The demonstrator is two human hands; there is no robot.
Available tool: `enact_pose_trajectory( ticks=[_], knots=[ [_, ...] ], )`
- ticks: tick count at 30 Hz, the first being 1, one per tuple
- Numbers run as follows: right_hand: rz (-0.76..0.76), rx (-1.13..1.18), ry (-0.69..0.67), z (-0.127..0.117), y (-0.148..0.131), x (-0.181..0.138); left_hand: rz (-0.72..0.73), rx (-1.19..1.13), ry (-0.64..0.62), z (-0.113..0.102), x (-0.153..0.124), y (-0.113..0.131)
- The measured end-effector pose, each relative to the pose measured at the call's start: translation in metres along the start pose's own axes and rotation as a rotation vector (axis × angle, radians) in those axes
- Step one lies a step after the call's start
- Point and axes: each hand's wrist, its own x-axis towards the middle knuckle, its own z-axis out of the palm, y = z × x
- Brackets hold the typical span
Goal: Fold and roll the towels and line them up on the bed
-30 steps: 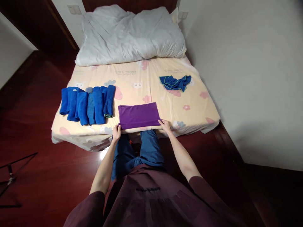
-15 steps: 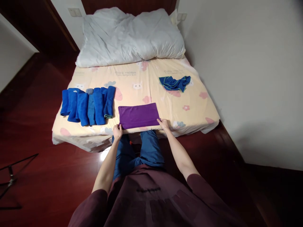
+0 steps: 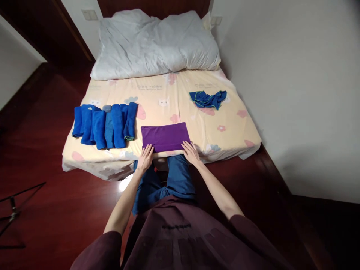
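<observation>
Both hands flat, fingers spread, nothing gripped. Left hand (image 3: 145,158) presses the near-left edge of the folded purple towel (image 3: 164,137); right hand (image 3: 191,152) presses its near-right corner. Towel lies on the bed (image 3: 180,101) just ahead of the hands, at the near edge. Row of rolled blue towels (image 3: 105,123) just left of the left hand; crumpled blue cloth (image 3: 208,99) well beyond the right hand.
</observation>
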Motion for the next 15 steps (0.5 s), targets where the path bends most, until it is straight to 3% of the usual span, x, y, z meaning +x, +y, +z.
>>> enact_pose_trajectory(
  ticks=[9,15],
  knots=[
    [0.038,-0.119,-0.138,0.009,0.006,0.017,-0.074,0.031,-0.093,0.012,0.012,-0.008],
    [0.142,-0.137,-0.177,0.017,0.007,0.04,-0.129,0.041,-0.124,0.014,0.035,-0.012]
  ],
)
